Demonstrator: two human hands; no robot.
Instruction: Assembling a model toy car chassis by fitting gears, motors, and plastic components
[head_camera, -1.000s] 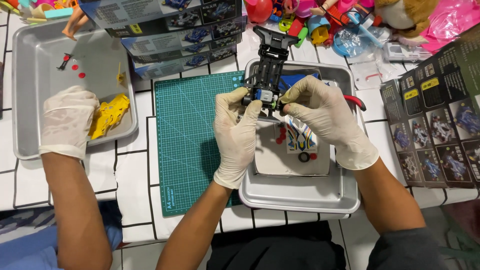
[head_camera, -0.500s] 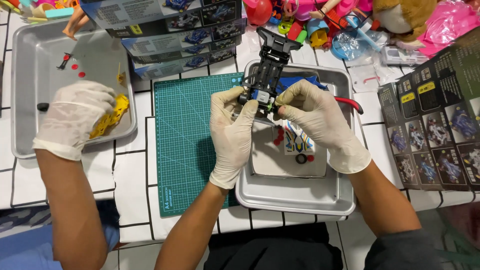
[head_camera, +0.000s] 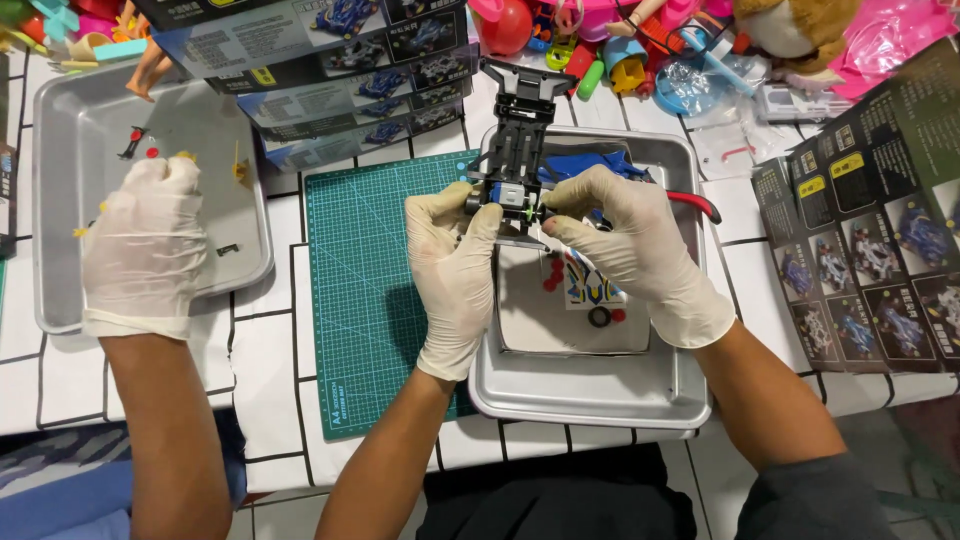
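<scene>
White tiled tabletop (head_camera: 262, 345) carries two metal trays and one green cutting mat (head_camera: 368, 290). You hold one black toy car chassis (head_camera: 519, 150) above the right tray (head_camera: 590, 392), long axis pointing away from you. Your left hand (head_camera: 455, 265) and right hand (head_camera: 632, 250) pinch its near end narrowly. A co-worker's gloved hand (head_camera: 145, 245) rests on the left tray (head_camera: 60, 200).

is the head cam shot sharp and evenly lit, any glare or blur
Head view: mostly sharp and evenly lit from above; the left gloved hand and right gloved hand holding the black toy car chassis cast soft shadows on the green cutting mat; mild sheen on the silver metal tray; edges slightly softer.
</scene>
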